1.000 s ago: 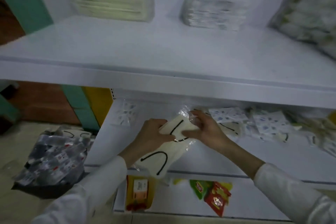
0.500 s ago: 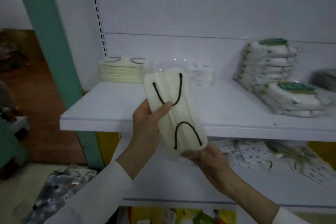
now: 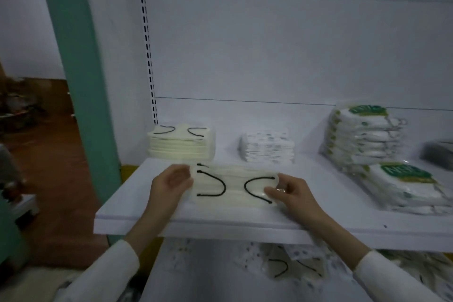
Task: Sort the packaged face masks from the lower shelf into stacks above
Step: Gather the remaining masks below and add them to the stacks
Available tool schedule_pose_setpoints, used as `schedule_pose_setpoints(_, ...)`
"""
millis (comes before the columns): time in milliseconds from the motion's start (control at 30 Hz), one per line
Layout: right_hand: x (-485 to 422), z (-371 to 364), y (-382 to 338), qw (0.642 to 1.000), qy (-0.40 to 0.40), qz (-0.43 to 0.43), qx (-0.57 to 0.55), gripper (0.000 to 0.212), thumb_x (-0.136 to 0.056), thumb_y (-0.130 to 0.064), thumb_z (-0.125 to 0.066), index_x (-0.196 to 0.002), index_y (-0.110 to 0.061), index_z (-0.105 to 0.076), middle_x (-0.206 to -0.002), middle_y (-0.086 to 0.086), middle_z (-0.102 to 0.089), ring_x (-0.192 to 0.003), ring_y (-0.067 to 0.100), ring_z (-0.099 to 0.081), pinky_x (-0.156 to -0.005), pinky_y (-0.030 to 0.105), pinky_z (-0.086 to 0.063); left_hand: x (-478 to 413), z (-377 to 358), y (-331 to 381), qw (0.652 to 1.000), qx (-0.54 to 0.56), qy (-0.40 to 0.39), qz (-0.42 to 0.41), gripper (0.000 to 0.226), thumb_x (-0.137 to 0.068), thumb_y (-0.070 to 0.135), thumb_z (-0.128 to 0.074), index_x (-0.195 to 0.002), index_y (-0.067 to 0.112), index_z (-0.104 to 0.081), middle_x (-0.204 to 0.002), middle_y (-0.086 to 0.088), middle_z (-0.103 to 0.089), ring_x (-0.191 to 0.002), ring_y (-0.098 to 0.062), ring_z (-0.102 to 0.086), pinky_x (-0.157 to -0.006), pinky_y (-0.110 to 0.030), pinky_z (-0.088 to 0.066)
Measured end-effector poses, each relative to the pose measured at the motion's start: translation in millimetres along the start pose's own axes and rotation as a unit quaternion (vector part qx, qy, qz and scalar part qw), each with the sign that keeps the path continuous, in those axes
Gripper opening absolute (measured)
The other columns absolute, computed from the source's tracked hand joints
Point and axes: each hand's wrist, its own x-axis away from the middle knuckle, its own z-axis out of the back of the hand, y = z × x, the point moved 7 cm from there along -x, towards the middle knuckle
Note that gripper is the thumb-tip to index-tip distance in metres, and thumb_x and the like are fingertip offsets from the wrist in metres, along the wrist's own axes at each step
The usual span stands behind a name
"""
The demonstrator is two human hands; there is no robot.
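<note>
A cream packaged face mask (image 3: 235,187) with black ear loops is held flat and level above the front of the upper shelf (image 3: 220,224). My left hand (image 3: 170,185) grips its left end and my right hand (image 3: 288,191) pinches its right end. Behind it, at the back left of that shelf, stands a stack of matching cream masks (image 3: 181,143). A stack of white patterned masks (image 3: 268,147) sits to its right. Loose packaged masks (image 3: 289,265) lie jumbled on the lower shelf, partly hidden by the upper shelf and my arms.
Two piles of white packs with green labels (image 3: 367,137) fill the right of the upper shelf, and a dark pack (image 3: 438,153) lies at the far right. A teal pillar (image 3: 78,81) stands left of the shelving's slotted upright (image 3: 147,44).
The mask went from the lower shelf up to the upper shelf. It turned from upright to lying level, now with one hand on each end.
</note>
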Motion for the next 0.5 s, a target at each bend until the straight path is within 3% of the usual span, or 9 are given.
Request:
schedule_pose_setpoints(133, -7.6, -5.9, -5.7, 1.0, -0.009, 0.01, -0.02, 0.044, -0.081, -0.006, -0.072, -0.056, -0.022, -0.04, -0.054, -0.007, -0.037, -0.054, 0.009, -0.037, -0.059, 0.023, -0.031, -7.0, 5.0, -11.2, 0.997, -0.062, -0.002, -0.037, 0.027, -0.081, -0.005, -0.066, -0.088, 0.021, -0.062, -0.089, 0.004, -0.065, -0.076, 0.004, -0.062, -0.072, -0.004, -0.046)
schedule_pose_setpoints(233, -6.9, -3.7, -18.9, 0.998, -0.043, 0.026, -0.046, 0.01, -0.082, 0.003, -0.067, -0.081, -0.006, -0.063, -0.056, -0.016, -0.056, -0.055, -0.004, -0.052, -0.061, 0.009, -0.04, -14.3, 12.7, -9.8, 0.994, -0.088, 0.005, -0.059, 0.028, -0.082, -0.002, -0.066, -0.086, 0.026, -0.062, -0.088, 0.006, -0.065, -0.077, 0.008, -0.061, -0.072, -0.003, -0.046)
schedule_pose_setpoints(300, -5.0, 0.0, -17.4, 0.997, -0.059, 0.021, -0.043, 0.006, -0.082, 0.001, -0.068, -0.085, 0.002, -0.063, -0.067, -0.011, -0.064, -0.067, 0.001, -0.06, -0.069, 0.012, -0.046, -15.6, 14.7, -14.4, 0.991, -0.121, -0.019, -0.059, 0.027, -0.082, -0.001, -0.067, -0.085, 0.026, -0.063, -0.086, 0.007, -0.066, -0.077, 0.011, -0.061, -0.071, -0.001, -0.044)
schedule_pose_setpoints(367, -2.2, 4.1, -8.8, 0.998, -0.062, 0.011, -0.022, 0.007, -0.082, -0.003, -0.069, -0.078, -0.002, -0.065, -0.073, -0.003, -0.066, -0.072, 0.008, -0.062, -0.073, 0.017, -0.047, -16.9, 17.0, -23.8, 0.985, -0.155, -0.051, -0.049, 0.022, -0.082, 0.003, -0.067, -0.083, 0.024, -0.066, -0.08, 0.011, -0.07, -0.078, 0.009, -0.062, -0.071, -0.001, -0.044)
schedule_pose_setpoints(500, -11.3, 11.2, -0.9, 0.998, -0.019, -0.041, -0.032, 0.012, -0.079, 0.001, -0.071, -0.075, -0.01, -0.075, -0.076, 0.01, -0.073, -0.072, 0.018, -0.068, -0.069, 0.024, -0.055, -29.8, 20.7, -29.4, 0.982, -0.157, -0.095, -0.036, 0.02, -0.084, 0.003, -0.065, -0.082, 0.022, -0.07, -0.079, 0.013, -0.071, -0.075, -0.01, -0.066, -0.068, -0.014, -0.053)
